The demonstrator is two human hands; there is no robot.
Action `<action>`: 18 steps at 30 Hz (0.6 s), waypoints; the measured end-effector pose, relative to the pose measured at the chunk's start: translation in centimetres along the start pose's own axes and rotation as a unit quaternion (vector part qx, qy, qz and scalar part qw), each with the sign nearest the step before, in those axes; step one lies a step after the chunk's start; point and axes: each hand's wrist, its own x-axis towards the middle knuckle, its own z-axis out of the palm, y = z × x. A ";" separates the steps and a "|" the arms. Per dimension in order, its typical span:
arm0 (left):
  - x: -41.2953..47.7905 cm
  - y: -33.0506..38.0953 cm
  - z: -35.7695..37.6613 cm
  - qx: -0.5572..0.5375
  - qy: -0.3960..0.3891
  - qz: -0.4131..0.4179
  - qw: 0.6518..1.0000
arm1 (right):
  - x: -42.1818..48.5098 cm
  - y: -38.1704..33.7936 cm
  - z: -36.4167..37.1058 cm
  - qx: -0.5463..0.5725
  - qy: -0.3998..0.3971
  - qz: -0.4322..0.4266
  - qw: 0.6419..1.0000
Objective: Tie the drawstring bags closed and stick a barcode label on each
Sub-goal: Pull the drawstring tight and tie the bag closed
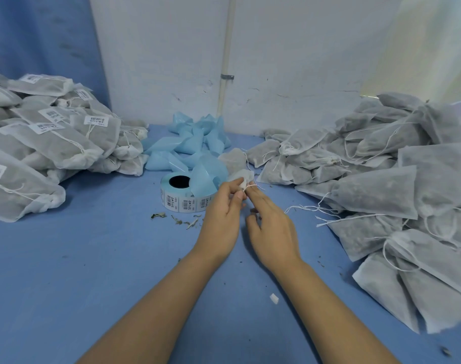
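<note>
Pinches the gathered neck of a drawstring bag [236, 161] with the left hand [221, 214], near the middle of the worktop [93, 258], just right of the barcode label roll [183, 198]. Grips its white string [252, 184] with the curled fingers [251, 192] of the right hand [271, 227]. Shows labelled bags [53, 132] heaped at the left edge, unlabelled bags [381, 185] along the right edge, blue backing strip [192, 143] toward the far edge.

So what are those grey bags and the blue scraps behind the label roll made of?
The bags look like thin, matte non-woven fabric: slightly see-through, dark filling showing, soft wrinkles. Their strings seem white cotton cord. The blue scraps are probably glossy label backing paper: smooth sheen, sharp creases.
</note>
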 end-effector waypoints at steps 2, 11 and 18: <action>0.0 0.1 0.0 0.055 -0.001 0.010 0.998 | 0.0 -0.1 -0.1 0.012 0.044 -0.009 0.999; -0.3 -0.4 0.0 0.127 -0.068 0.000 0.990 | 0.2 0.4 -0.2 0.214 0.161 0.073 0.961; -0.2 -1.0 0.1 0.158 -0.086 -0.018 0.984 | 0.8 0.6 -0.6 0.363 0.169 0.191 0.896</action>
